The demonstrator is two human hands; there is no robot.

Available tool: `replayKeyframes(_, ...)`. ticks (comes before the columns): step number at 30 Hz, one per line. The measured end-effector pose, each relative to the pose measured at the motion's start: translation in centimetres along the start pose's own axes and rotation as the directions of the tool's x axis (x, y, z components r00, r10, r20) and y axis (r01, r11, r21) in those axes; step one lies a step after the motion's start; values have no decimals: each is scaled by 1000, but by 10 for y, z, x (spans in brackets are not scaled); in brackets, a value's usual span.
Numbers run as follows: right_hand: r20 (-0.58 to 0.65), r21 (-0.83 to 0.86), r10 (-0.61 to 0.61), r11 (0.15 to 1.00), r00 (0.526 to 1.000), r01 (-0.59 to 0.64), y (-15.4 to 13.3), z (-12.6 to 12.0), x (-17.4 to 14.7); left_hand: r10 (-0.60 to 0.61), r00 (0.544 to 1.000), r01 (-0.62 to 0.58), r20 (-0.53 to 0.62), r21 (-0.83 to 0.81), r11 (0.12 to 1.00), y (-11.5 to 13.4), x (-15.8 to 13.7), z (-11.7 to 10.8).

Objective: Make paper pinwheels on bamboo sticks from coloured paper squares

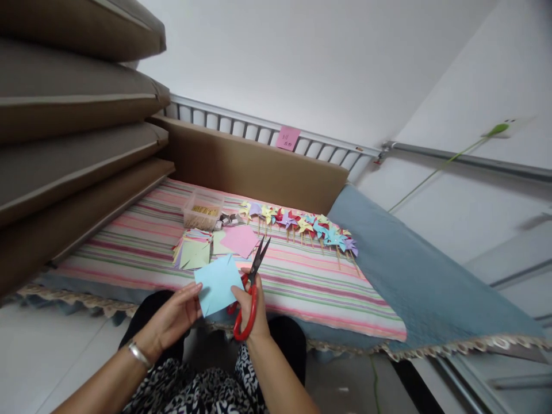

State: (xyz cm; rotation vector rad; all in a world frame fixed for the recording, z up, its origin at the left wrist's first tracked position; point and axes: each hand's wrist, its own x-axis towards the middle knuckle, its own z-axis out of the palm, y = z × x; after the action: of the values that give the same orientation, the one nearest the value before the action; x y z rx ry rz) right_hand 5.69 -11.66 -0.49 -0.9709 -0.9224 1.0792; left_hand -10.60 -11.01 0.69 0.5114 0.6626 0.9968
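A light blue paper square (pixel 218 284) with slits cut in from corners hangs in front of me over the table's front edge. My left hand (pixel 184 307) pinches its left side, thumb on top. My right hand (pixel 255 307) holds red-handled scissors (pixel 245 333), blades pointing up and away, while its thumb presses the square's right side. Just beyond lies a stack of slit paper squares (pixel 195 255), a pale green one on top. A pink paper square (pixel 241 240) rests beside it, partly over another green sheet. The fingers under the paper are hidden.
A clear plastic box (pixel 202 211) of thin sticks stands behind the stack. Several paper pinwheels (pixel 304 224) on sticks lie in a row at the back right of the striped cloth (pixel 310 287). Brown cushions (pixel 81 167) pile up at left; a brown board (pixel 250 158) closes the back.
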Motion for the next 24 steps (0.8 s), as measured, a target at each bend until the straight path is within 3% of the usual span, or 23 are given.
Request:
replayKeyframes(2, -9, -1, -17, 1000, 1000, 17, 4, 6, -4, 3, 1000, -3, 3, 28, 1000, -10, -2, 8)
replayKeyframes(5, 29, -54, -7, 998, 1000, 8, 6, 10, -10, 40, 996, -29, -86, 126, 992, -12, -1, 15)
replayKeyframes(8, 127, -185, 103, 979, 986, -79, 3, 4, -19, 131, 975, -84, -181, 248, 965, 2, 3, 8)
replayKeyframes(12, 229, -451, 376, 859, 898, -244, -8, -18, -40, 180, 961, -86, -212, 387, 918, 27, 4, -13)
replayKeyframes(15, 254, -616, 513, 739, 820, -271, -16, -32, -57, 151, 959, -36, -241, 423, 905, 39, 2, -20)
replayKeyframes(20, 266, -721, 534, 663, 802, -203, -25, -37, -67, 130, 965, -12, -228, 457, 889, 43, 0, -15)
replayKeyframes(24, 294, -737, 511, 660, 808, -150, -28, -33, -63, 141, 966, -26, -215, 462, 887, 42, 1, -12)
